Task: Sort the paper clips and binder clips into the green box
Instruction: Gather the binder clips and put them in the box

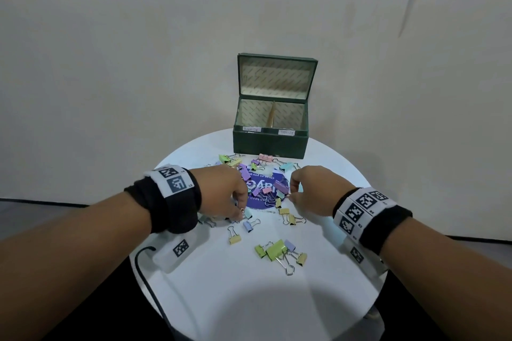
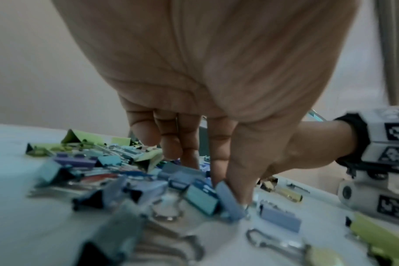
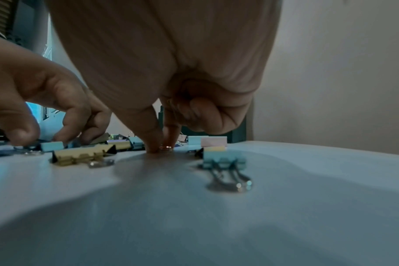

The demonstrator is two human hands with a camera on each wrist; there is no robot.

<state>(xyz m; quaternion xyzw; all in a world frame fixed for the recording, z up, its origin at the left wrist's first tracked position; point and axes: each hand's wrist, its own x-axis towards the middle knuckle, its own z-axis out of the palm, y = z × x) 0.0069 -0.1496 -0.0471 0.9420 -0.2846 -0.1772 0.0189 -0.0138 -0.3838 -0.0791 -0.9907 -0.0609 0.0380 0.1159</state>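
The green box (image 1: 270,144) stands open at the back of the round white table (image 1: 221,299), with a divider and two labelled compartments. Pastel binder clips (image 1: 260,174) lie scattered in front of it. My left hand (image 1: 241,212) (image 2: 228,190) pinches a pale blue binder clip (image 1: 248,212) (image 2: 230,205) between thumb and index finger, low over the table. My right hand (image 1: 291,195) (image 3: 163,146) has thumb and index tips down on the table, pinching a small copper-coloured paper clip (image 3: 166,148). Its other fingers are curled in.
A purple round sticker (image 1: 260,199) lies under the pile. Green and yellow clips (image 1: 277,250) sit nearer me. A yellow clip (image 3: 80,154) and a teal clip (image 3: 223,159) flank my right fingers. A black cable (image 1: 144,279) hangs at the table's left edge.
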